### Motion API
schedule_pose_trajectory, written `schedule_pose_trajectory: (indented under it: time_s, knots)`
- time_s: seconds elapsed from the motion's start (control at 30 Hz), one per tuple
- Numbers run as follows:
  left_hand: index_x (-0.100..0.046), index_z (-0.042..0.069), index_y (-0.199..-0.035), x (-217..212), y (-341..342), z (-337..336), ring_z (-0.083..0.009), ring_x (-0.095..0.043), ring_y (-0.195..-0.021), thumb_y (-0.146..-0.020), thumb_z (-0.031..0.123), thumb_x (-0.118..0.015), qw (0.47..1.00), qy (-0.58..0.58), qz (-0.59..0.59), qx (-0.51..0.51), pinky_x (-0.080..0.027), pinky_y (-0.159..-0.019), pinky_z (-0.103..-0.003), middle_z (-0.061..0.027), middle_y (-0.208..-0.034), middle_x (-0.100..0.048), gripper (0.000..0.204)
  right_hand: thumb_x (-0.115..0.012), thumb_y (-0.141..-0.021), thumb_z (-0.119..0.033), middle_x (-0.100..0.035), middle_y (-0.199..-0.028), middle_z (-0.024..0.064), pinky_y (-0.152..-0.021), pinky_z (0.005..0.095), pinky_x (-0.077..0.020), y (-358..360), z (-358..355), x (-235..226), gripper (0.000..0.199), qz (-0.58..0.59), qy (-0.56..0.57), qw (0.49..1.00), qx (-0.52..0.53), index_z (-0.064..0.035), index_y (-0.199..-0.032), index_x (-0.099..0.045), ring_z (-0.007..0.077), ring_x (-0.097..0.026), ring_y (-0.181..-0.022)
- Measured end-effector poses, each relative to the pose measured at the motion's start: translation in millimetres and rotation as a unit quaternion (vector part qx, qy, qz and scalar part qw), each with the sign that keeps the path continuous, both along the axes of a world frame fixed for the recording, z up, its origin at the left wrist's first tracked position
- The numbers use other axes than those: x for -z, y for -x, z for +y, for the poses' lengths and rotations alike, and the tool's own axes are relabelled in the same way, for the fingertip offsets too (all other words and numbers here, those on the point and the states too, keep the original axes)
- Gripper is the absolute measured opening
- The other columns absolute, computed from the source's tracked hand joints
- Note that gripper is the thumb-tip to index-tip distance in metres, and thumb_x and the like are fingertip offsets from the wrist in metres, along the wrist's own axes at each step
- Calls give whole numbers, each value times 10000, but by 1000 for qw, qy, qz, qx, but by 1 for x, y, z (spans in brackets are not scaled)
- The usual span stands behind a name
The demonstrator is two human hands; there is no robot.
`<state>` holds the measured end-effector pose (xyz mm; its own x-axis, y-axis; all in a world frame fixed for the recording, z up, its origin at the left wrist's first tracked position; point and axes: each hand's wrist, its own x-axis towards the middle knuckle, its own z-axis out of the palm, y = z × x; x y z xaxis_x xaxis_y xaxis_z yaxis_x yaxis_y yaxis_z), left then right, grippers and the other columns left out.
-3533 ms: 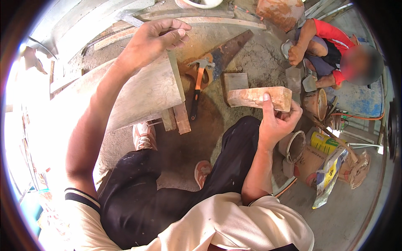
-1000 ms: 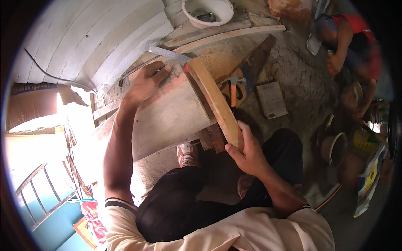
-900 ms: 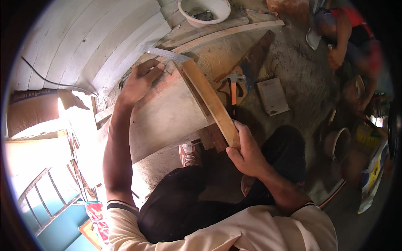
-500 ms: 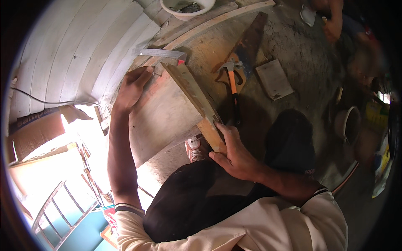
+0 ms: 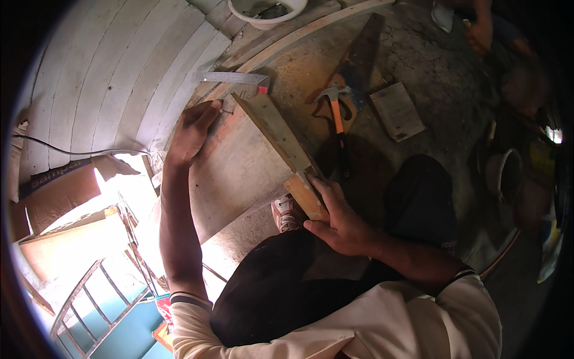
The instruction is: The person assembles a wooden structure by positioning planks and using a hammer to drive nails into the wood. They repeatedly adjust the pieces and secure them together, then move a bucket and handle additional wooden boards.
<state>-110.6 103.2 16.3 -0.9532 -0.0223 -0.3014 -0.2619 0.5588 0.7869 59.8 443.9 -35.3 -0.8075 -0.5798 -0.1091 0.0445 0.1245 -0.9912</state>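
Note:
A wide wooden panel [image 5: 242, 173] slants in front of me, with a narrow wooden strip [image 5: 270, 122] along its right edge. Near the panel's far corner, my left hand [image 5: 194, 133] pinches what looks like a thin nail [image 5: 227, 112] between thumb and finger. My right hand [image 5: 341, 215] is wrapped around the near end of the wood, thumb on a lighter wooden piece [image 5: 308, 196] and fingers over the strip's far side. An orange-and-black claw hammer [image 5: 339, 128] lies on the ground right of the strip, its head resting on a handsaw [image 5: 362, 57].
A metal square [image 5: 233, 78] lies beyond the panel's far corner. Right of the hammer is a flat wood offcut [image 5: 397, 112]. A white basin [image 5: 266, 15] stands at the back by long boards. Another person's hand [image 5: 479, 36] shows at the far right, above a round bucket [image 5: 510, 176].
The whole view has shifted slightly. Both my hands keep their places on the wood. The other person's hand at the far right has moved a little.

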Motion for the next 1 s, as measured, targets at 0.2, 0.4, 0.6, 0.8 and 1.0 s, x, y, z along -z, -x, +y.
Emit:
schedule_pose_trajectory:
  time_s: [0.2, 0.4, 0.6, 0.8, 1.0]
  knots:
    - [-694, 28, -899, 4, 1, 0, -72, -424, -739, -1091, 422, -623, 1000, -8, -10, -16, -377, -690, -282, 62, -778, -531, 444, -704, -1030, -177, -258, -1646, 274, -1282, 489, -261, 0, -1, 0, 872, 20, 0, 1000, 12, 18, -1679, -154, 427, -293, -1551]
    - [-718, 10, -958, 9, 4, -3, -72, -451, -770, -1089, 421, -631, 1000, 4, -13, -2, -400, -722, -272, 52, -820, -567, 440, -699, -1031, -188, -288, -1618, 282, -1264, 484, -275, -1, -2, -4, 842, 25, -2, 999, 32, 20, -1674, -196, 432, -330, -1517]
    - [-750, -3, -1188, -3, 5, -12, -73, -580, -917, -1098, 410, -620, 997, -21, -67, 12, -469, -856, -263, 20, -1004, -696, 443, -693, -1035, -185, -308, -1572, 289, -1253, 481, -293, -5, -3, -5, 835, -16, 21, 999, 40, 23, -1677, -200, 439, -336, -1507]
    - [-751, 5, -1185, -3, 1, -9, -68, -578, -894, -1099, 421, -622, 998, -19, -47, 27, -467, -836, -259, 24, -999, -700, 444, -675, -1049, -171, -284, -1582, 282, -1256, 485, -300, -7, -5, -4, 829, -5, 21, 999, 43, 17, -1685, -176, 428, -337, -1506]
    - [-734, 0, -1051, -3, 2, -6, -79, -470, -817, -1117, 389, -596, 999, -13, -36, 17, -412, -765, -267, 44, -863, -596, 419, -680, -1052, -189, -251, -1614, 338, -1276, 513, -251, -7, -4, -6, 816, -8, 8, 999, 35, 47, -1665, -196, 488, -263, -1545]
